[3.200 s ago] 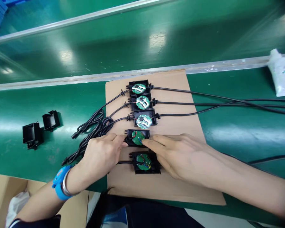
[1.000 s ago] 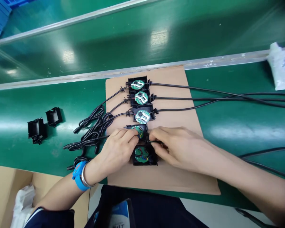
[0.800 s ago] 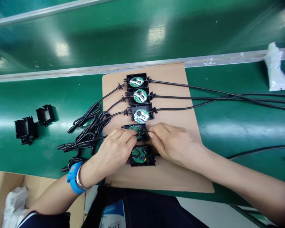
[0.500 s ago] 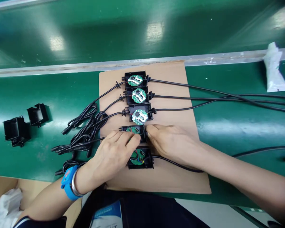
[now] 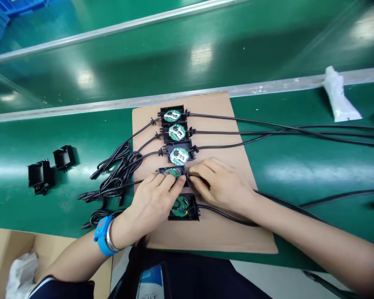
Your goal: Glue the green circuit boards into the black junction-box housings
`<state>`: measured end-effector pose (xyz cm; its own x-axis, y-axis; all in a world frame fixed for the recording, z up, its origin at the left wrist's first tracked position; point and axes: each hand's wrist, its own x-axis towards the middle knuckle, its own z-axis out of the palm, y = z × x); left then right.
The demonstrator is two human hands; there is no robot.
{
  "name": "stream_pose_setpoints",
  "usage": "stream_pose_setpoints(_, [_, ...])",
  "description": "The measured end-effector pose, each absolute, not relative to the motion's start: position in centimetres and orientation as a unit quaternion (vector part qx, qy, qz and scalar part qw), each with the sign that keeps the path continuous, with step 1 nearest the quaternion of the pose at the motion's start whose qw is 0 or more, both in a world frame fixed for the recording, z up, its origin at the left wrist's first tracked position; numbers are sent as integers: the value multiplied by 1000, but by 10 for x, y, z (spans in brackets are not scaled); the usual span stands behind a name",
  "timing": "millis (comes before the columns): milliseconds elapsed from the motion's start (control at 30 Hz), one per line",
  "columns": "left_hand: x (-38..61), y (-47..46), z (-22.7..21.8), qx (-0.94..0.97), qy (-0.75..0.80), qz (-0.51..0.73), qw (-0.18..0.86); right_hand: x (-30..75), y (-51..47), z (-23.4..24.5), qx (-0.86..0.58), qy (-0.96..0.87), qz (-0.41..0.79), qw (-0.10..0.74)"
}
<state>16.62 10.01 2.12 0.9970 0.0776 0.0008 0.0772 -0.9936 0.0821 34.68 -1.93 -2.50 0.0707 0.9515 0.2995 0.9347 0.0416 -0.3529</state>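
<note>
Five small black plastic boxes with green circuit boards lie in a column on a cardboard sheet [image 5: 215,238]. My left hand [image 5: 154,201] is closed over the fourth box [image 5: 181,169], its fingertips at the box's inside and right end, hiding part of the circuit board [image 5: 173,171]. At that same right end my right hand [image 5: 221,182] pinches the black cable [image 5: 191,176], thumb and forefinger close to the box wall. Nearest me lies the fifth box [image 5: 191,211], with coloured wires on its board. White-patched boards show in the top box [image 5: 165,111], the second box [image 5: 163,135] and the third box [image 5: 188,146].
Coiled black cables [image 5: 112,185] lie left of the boxes. Long cables [image 5: 268,133] run off right across the green bench [image 5: 299,166]. Loose black housings [image 5: 41,174] sit at the left. A white packet [image 5: 339,97] stands at the back right.
The view has shifted slightly, bringing a blue bin into the upper left. My right hand's knuckles have lifted and its fingers have bent more at the cable. My left hand stays on the fourth box.
</note>
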Motion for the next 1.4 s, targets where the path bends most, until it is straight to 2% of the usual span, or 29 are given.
stream_pose_setpoints(133, [163,101,26,997,41,17,58,354,-20,-33,-628,-712,46,311])
stream_pose_setpoints(267, [143,114,40,983,103,81,132,357,-22,-12,-625,-723,50,292])
stream_pose_setpoints(367, [131,122,45,970,180,94,137,340,-21,8,-619,-730,9,288])
stream_pose_setpoints(500, [132,125,36,974,204,49,90,304,-13,13,-631,-742,-12,226])
stream_pose_setpoints(667, [143,125,24,986,156,33,52,287,3,7,-643,-750,5,154])
stream_pose_setpoints(900, [137,124,28,990,131,16,54,283,3,15,-635,-747,41,190])
stream_pose_setpoints(1000, [136,128,39,990,112,-2,87,305,-8,22,-615,-748,75,239])
stream_pose_setpoints(1100, [149,146,45,989,138,20,55,355,-9,15,-630,-724,20,280])
stream_pose_setpoints(1167, [163,160,42,987,160,26,18,388,-4,0,-670,-694,-12,264])
stream_pose_setpoints(1233, [174,172,38,988,156,11,5,411,0,-19,-688,-684,12,243])
stream_pose_setpoints(1300, [179,176,35,989,146,1,22,418,0,-31,-688,-681,34,248])
stream_pose_setpoints(1400, [175,174,41,981,163,22,102,411,-11,-26,-665,-687,20,293])
